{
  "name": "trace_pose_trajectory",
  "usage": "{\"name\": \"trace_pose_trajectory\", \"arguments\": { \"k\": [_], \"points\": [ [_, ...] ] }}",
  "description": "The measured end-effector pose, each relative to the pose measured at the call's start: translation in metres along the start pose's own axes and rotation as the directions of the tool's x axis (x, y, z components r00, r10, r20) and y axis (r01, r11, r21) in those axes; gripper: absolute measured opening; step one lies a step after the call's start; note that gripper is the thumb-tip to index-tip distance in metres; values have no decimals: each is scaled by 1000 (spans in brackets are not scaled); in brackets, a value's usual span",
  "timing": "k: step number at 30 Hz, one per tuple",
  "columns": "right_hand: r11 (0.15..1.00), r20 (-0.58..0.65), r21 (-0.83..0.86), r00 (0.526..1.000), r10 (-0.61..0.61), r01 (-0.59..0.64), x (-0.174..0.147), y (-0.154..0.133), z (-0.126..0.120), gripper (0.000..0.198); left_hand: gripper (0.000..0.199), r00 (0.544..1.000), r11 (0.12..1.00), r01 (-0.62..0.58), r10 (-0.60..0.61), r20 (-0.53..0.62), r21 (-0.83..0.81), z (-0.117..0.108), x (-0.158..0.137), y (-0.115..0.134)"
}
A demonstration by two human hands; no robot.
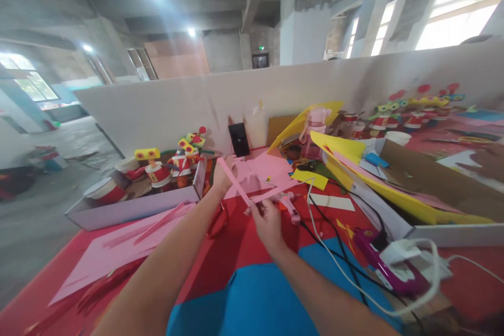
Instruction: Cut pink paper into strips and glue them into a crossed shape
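A pink paper strip (236,182) is bent into a V above the red table. My right hand (270,223) pinches it at the bend, thumb and fingers closed. My left hand (223,178) is at the strip's upper left arm, fingers closed around it and partly hidden behind the paper. The strip's other arm slants away to the right. Just right of my right hand lies a pink glue gun (289,207) with a small red light. Pink paper sheets (271,165) lie behind my hands. Red-handled scissors (217,223) rest under my left forearm.
A shallow box (134,215) at left holds paper-cup figures (158,173). Pink sheets (106,252) lie before it. A large box (452,233) with yellow sheets stands right. A purple power strip (388,262) and white cable (331,252) lie near. A phone (239,139) leans on the partition.
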State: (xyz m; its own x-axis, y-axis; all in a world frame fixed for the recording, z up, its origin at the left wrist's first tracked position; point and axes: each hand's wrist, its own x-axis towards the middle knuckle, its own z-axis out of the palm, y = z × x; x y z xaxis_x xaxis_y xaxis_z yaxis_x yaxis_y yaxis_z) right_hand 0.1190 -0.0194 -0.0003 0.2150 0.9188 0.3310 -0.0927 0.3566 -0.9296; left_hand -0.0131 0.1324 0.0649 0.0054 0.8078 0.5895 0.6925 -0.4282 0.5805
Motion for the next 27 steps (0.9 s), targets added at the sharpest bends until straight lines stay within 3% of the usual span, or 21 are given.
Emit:
{"name": "trace_pose_trajectory", "arguments": {
  "k": [2,4,7,10,16,20,27],
  "points": [
    [1000,-5,-15,1000,-20,20,-1,1,1,25,42,998,995,15,-8,-69,103,16,22,-2],
    [1000,-5,-15,1000,-22,22,-1,1,1,24,62,982,975,118,-87,-165,189,35,44,-3],
    [1000,-51,24,999,8,-7,0,-1,0,23,93,931,939,304,-256,-260,164,64,78,-3],
    [999,-99,23,995,32,-30,3,-1,-2,23,103,878,904,416,-371,-303,97,90,106,-2],
    [997,-167,39,984,70,-64,9,-2,-4,25,93,776,830,557,-508,-374,30,116,130,3],
    [994,-201,71,975,92,-79,11,-3,-3,26,78,790,828,559,-519,-327,36,119,134,4],
    [994,-207,81,974,94,-79,11,-6,-3,24,80,785,807,573,-491,-378,140,122,134,3]
  ]
}}
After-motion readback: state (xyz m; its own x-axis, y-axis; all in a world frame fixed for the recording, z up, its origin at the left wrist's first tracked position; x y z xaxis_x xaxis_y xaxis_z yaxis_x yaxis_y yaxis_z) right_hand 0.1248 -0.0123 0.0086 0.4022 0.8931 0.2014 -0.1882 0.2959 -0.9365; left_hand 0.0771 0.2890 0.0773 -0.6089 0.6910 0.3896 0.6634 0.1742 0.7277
